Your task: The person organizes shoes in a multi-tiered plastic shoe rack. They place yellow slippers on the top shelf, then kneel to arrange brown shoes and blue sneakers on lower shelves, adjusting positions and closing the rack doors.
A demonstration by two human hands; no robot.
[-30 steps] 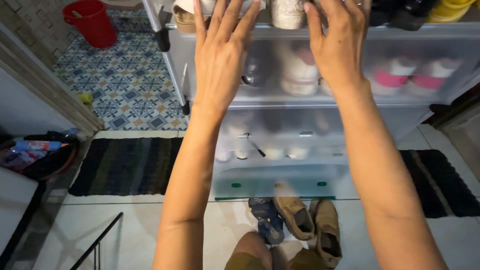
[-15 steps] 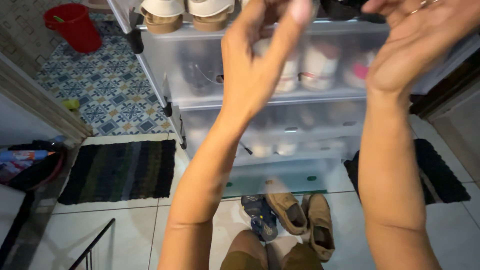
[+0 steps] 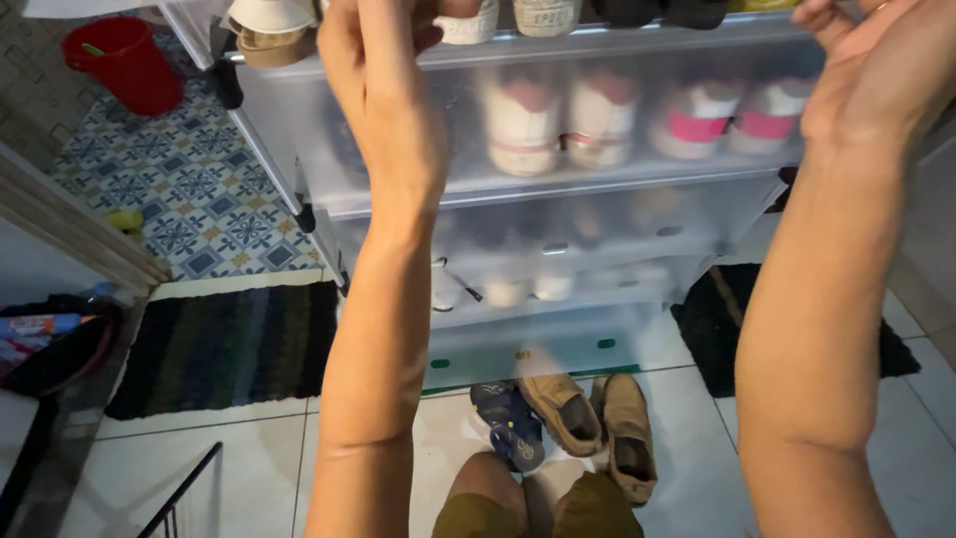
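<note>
Both my arms are raised toward a translucent plastic shoe rack (image 3: 558, 184). My left hand (image 3: 383, 95) is at the rack's top shelf, next to a white shoe (image 3: 468, 25); its fingertips run out of the frame, so any grip is hidden. My right hand (image 3: 876, 70) is held up at the rack's upper right with the palm showing and nothing in it. Behind the rack's cloudy front stand pale shoes (image 3: 543, 120) and a pair with pink bands (image 3: 732, 115). Beige sandals (image 3: 264, 30) sit at the top left.
On the white tiles by my knees lie tan shoes (image 3: 597, 423) and a blue sandal (image 3: 508, 423). A dark striped mat (image 3: 219, 344) lies to the left and a black mat (image 3: 727, 329) to the right. A red bucket (image 3: 119, 60) stands on patterned tiles.
The view has shifted, so the rack sits further left. My left hand rose to the top shelf and turned its back to me. My right hand moved right and turned palm-up.
</note>
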